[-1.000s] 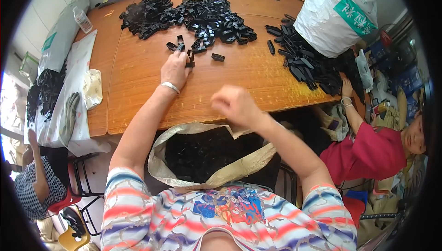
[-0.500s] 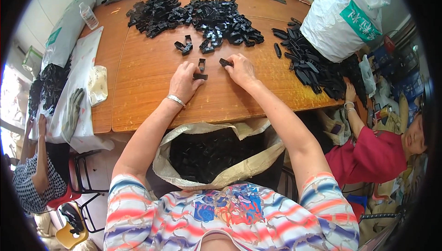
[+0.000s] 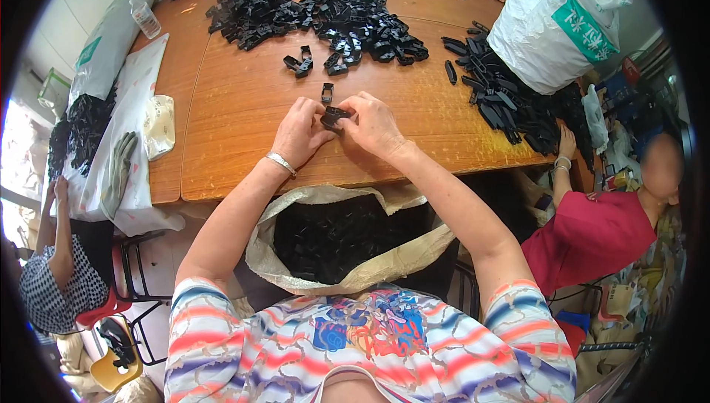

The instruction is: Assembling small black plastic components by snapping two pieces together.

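My left hand [image 3: 299,135] and my right hand [image 3: 372,128] meet over the table in front of me. Between their fingertips are small black plastic parts [image 3: 334,117], pressed together or touching; how they join is hidden by the fingers. Just beyond lies a single black rectangular plastic frame [image 3: 328,92]. A few more black pieces [image 3: 299,63] lie farther off. Behind them spreads a large heap of similar black plastic parts [image 3: 370,26]. Below my hands, at the table's edge, a pale woven sack [image 3: 414,259] hangs open, with many black parts [image 3: 333,244] inside.
Long black parts [image 3: 503,103] are heaped at the right beside a bulging white bag [image 3: 532,41]. A co-worker's hand [image 3: 566,140] reaches that heap. At the left are a clear bottle [image 3: 145,18], a grey glove [image 3: 118,174] and another person's arms [image 3: 62,218].
My right hand has moved left and slightly down, bringing its black part to the one in my left hand. The left hand has stayed nearly in place.
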Tool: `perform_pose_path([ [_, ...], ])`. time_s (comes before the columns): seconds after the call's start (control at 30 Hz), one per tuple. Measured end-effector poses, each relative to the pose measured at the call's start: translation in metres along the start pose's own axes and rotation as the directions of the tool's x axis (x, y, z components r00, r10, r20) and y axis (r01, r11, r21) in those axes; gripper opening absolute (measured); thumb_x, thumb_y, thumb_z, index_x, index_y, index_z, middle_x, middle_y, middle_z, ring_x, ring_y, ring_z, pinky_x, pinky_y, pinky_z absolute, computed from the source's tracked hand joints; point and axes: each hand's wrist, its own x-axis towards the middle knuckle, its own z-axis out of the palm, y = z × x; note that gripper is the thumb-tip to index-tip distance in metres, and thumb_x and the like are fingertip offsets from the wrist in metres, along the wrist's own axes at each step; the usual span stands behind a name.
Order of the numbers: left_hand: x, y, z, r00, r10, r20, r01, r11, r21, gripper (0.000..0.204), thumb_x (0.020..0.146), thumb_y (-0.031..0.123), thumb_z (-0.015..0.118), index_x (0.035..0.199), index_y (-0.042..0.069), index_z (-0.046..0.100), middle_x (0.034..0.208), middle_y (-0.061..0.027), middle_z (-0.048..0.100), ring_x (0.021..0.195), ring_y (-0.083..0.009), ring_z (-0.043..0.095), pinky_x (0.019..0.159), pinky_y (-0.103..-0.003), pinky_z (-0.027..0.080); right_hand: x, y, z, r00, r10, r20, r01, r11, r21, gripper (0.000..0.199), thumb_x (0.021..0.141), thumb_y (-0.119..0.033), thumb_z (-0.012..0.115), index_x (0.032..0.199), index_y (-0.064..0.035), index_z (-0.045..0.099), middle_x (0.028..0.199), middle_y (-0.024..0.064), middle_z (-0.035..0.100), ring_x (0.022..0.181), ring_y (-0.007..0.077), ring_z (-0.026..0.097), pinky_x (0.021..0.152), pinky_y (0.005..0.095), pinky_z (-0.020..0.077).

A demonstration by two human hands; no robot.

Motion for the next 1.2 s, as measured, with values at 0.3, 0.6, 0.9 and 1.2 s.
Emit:
perform_pose_path([
  [0.3, 0.005, -0.014, 0.004, 0.997, -0.052, 0.065, 0.045, 0.994, 0.097, 0.031, 0.072, 0.012, 0.078, 0.099, 0.005, 0.065, 0.088, -0.006, 0.054, 0.072, -0.0201, 0.057, 0.067, -0.032, 0.048, -0.004, -0.001, 0.01, 1.0, -0.001, 0.023, 0.004, 0.993, -0.121, 0.018, 0.078, -0.011, 0.071, 0.095, -0.0047, 0.068, 0.09, 0.0103, 0.061, 0.078, 0.0271, 0.065, 0.073, 0.0379, 0.0516],
  [0.6, 0.014, -0.025, -0.003, 0.966, -0.19, 0.176, 0.206, 0.976, -0.078, 0.023, 0.078, 0.015, 0.075, 0.094, 0.001, 0.067, 0.085, -0.0064, 0.063, 0.069, -0.0131, 0.057, 0.065, -0.028, 0.048, -0.002, 0.007, 0.007, 0.995, -0.045, 0.085, 0.057, 0.988, -0.141, 0.021, 0.077, -0.018, 0.074, 0.096, -0.0096, 0.071, 0.091, 0.0114, 0.06, 0.084, 0.0317, 0.063, 0.073, 0.0408, 0.0511],
  [0.9, 0.028, -0.009, 0.001, 0.884, -0.405, 0.235, 0.418, 0.909, -0.005, 0.024, 0.076, 0.026, 0.073, 0.085, 0.004, 0.07, 0.079, -0.0115, 0.069, 0.072, -0.0232, 0.066, 0.069, -0.033, 0.052, -0.007, 0.013, 0.008, 0.993, -0.102, 0.06, 0.11, 0.979, -0.172, 0.025, 0.078, -0.026, 0.072, 0.099, -0.0126, 0.071, 0.087, 0.0115, 0.06, 0.08, 0.032, 0.062, 0.071, 0.0414, 0.0512],
  [1.2, 0.03, -0.01, 0.008, 0.867, -0.436, 0.243, 0.422, 0.9, 0.108, 0.029, 0.074, 0.034, 0.074, 0.085, 0.007, 0.069, 0.085, -0.0135, 0.07, 0.082, -0.0262, 0.067, 0.075, -0.035, 0.052, -0.019, 0.016, 0.012, 0.963, -0.267, -0.031, 0.249, 0.928, -0.277, 0.022, 0.077, -0.02, 0.072, 0.095, -0.0083, 0.066, 0.09, 0.013, 0.058, 0.079, 0.0339, 0.062, 0.071, 0.0415, 0.052],
])
